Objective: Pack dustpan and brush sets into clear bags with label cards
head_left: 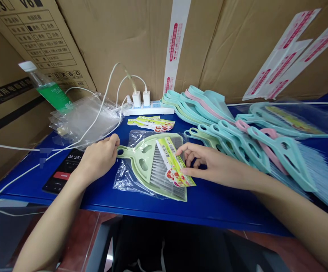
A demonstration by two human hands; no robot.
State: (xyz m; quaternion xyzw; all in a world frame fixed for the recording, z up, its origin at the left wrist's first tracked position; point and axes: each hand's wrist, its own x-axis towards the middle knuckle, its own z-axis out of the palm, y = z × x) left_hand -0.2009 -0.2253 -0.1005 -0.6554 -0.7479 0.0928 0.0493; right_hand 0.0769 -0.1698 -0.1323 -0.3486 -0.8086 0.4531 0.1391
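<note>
A green dustpan (pixel 144 148) with a matching brush nested in it lies on a clear plastic bag (pixel 124 176), its handle to the left. My left hand (pixel 100 158) is at the handle's end, fingers curled closed; what they grip, if anything, is hidden. Across the grey bristles lies a yellow-green printed card (pixel 173 160), tilted. My right hand (pixel 209 164) reaches in from the right, its index finger and thumb apart at the card's right edge, touching or nearly touching it.
Blue and pink dustpans (pixel 209 104) and brushes (pixel 237 143) are piled on the right. Behind are printed cards (pixel 152 123) and a power strip (pixel 152 108). Plastic bags (pixel 87 117), a bottle (pixel 53 94), a phone (pixel 64 172) and white cables occupy the left.
</note>
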